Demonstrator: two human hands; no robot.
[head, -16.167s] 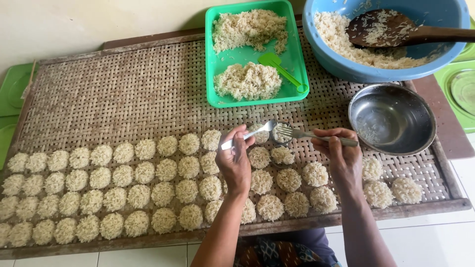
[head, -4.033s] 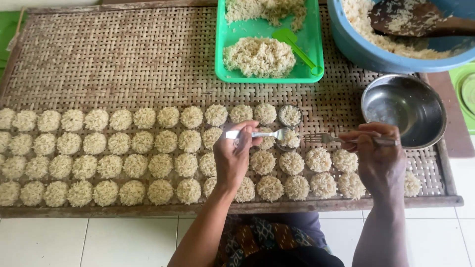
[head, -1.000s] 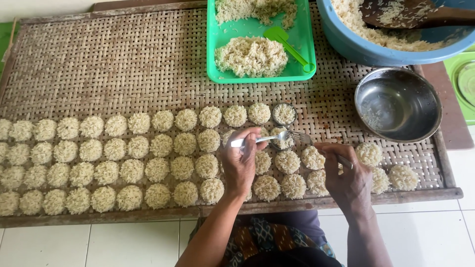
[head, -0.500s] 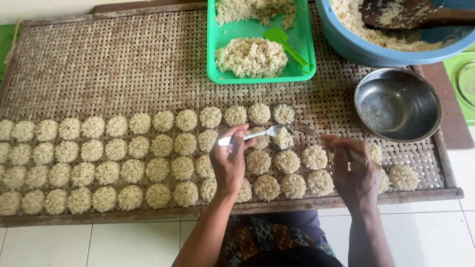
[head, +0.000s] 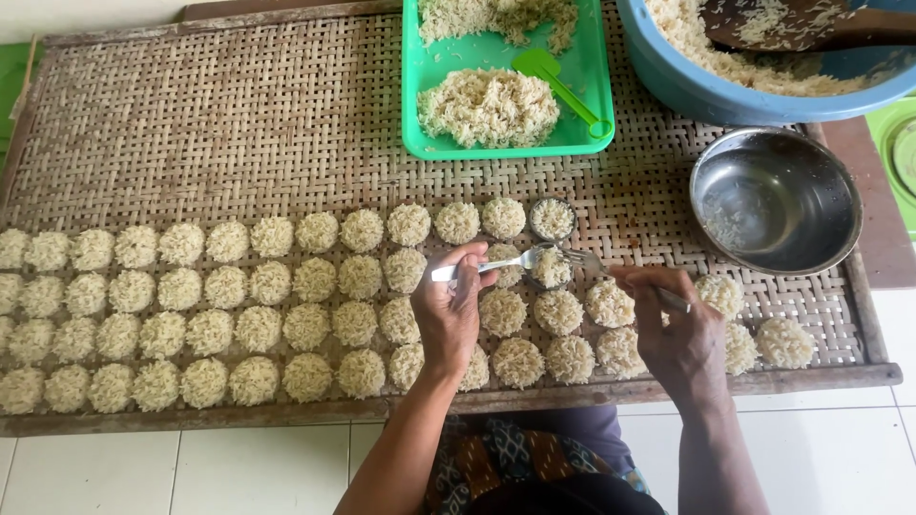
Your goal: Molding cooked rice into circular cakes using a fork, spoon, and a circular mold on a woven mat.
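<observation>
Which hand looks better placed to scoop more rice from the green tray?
Probably the left hand: its spoon lies almost straight below the green tray, while the right hand with the fork sits farther right.

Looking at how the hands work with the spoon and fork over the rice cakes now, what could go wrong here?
The spoon and fork meet over a rice lump packed between finished cakes; a slip could crush one. The right hand and left hand hover low over other cakes and might flatten them.

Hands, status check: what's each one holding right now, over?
Left hand grips a spoon; right hand grips a fork. Both tips meet at one rice round on the woven tray. Neighbouring rounds crowd close; nothing else in the way.
</observation>
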